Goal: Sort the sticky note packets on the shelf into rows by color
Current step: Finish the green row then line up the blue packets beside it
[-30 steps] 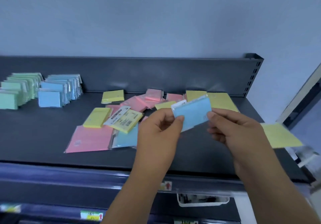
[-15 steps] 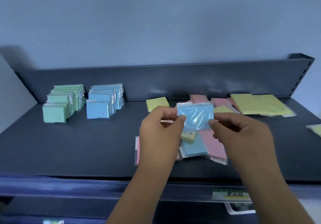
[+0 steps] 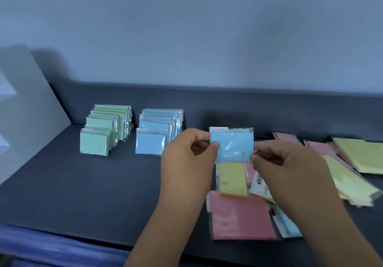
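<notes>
A blue sticky note packet [image 3: 232, 145] in clear wrap is held upright above the dark shelf [image 3: 83, 184]. My left hand [image 3: 186, 161] pinches its left edge and my right hand [image 3: 290, 167] pinches its lower right corner. At the back left stand a row of green packets [image 3: 103, 130] and, just right of it, a row of blue packets [image 3: 157, 132]. Below and right of my hands lies a mixed heap: a small yellow packet [image 3: 233, 178], a large pink packet [image 3: 240, 217], a blue one [image 3: 287, 223], more pink packets [image 3: 317, 146] and yellow packets [image 3: 360, 154].
The shelf has a low dark back panel [image 3: 207, 99] against a pale wall. A grey side panel [image 3: 27, 101] closes the left end. A blue front rail [image 3: 51, 248] runs along the near edge.
The view has swung left, so the green and blue rows sit nearer the middle. Both hands still hold the blue packet, which is turned more upright and has moved toward the blue row.
</notes>
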Demonstrator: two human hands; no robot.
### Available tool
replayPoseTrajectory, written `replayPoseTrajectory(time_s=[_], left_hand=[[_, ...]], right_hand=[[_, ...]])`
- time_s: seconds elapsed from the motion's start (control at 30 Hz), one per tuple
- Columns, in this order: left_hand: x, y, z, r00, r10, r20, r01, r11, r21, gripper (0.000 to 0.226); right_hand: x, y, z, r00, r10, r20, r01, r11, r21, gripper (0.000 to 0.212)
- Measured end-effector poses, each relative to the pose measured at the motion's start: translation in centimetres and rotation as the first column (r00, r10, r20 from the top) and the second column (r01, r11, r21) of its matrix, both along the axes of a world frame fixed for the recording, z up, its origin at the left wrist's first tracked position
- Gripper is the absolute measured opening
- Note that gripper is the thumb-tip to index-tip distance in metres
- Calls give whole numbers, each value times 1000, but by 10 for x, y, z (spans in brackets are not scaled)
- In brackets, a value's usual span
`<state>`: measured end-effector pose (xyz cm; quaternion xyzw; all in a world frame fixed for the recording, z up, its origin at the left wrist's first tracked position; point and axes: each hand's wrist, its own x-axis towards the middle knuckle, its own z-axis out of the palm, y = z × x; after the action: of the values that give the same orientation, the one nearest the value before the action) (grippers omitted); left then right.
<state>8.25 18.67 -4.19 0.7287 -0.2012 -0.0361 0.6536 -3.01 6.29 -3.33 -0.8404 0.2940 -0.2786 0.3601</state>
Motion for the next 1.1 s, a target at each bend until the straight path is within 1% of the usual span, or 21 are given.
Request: replayPoseTrajectory(time_s=[0.07, 0.13, 0.17, 0.23, 0.27, 0.33, 0.43, 0.57, 0.67, 0.77, 0.83, 0.93, 1.0, 1.1], left_hand=[[19, 9, -1, 1000, 0, 28, -2, 996, 84, 16], [38, 19, -2, 998, -30, 47, 21, 980, 196, 14], [48, 26, -2, 997, -54, 58, 37, 964, 264, 12], [68, 43, -2, 989, -109, 95, 65, 922, 383, 4], [78, 54, -2, 985, -140, 102, 86, 904, 418, 3], [99, 76, -3, 974, -207, 88, 146, 882, 449, 11], [127, 107, -4, 950, -311, 17, 262, 828, 496, 16], [160, 136, -12, 902, -419, -108, 423, 803, 421, 15], [181, 146, -18, 883, -442, -160, 468, 797, 383, 21], [193, 147, -21, 857, -461, -230, 515, 788, 338, 16], [197, 147, -22, 842, -464, -276, 535, 786, 310, 18], [201, 149, -22, 831, -470, -298, 547, 790, 276, 18], [202, 150, -22, 835, -463, -299, 536, 807, 247, 19], [201, 152, -20, 833, -460, -307, 531, 821, 211, 28]], right_hand=[[19, 10, -3, 997, 9, -82, -10, 1000, -15, 7], [38, 22, -6, 989, -2, -148, 0, 1000, -13, 20], [47, 29, -8, 986, -16, -164, 19, 1000, 12, 23], [65, 47, -9, 984, -59, -169, 72, 995, 69, 20], [74, 58, -11, 983, -84, -161, 100, 991, 94, 18], [93, 80, -15, 981, -136, -139, 154, 980, 124, 15], [122, 116, -20, 968, -193, -160, 215, 967, 136, 12], [157, 155, -22, 936, -211, -283, 257, 957, 137, 20], [175, 170, -26, 916, -248, -314, 308, 938, 157, 22], [188, 176, -28, 902, -269, -337, 336, 928, 160, 25], [195, 176, -29, 891, -288, -352, 359, 920, 157, 29], [201, 177, -30, 872, -310, -379, 381, 916, 128, 34], [204, 179, -30, 869, -314, -383, 386, 914, 126, 34], [203, 182, -31, 863, -323, -387, 394, 912, 116, 31]])
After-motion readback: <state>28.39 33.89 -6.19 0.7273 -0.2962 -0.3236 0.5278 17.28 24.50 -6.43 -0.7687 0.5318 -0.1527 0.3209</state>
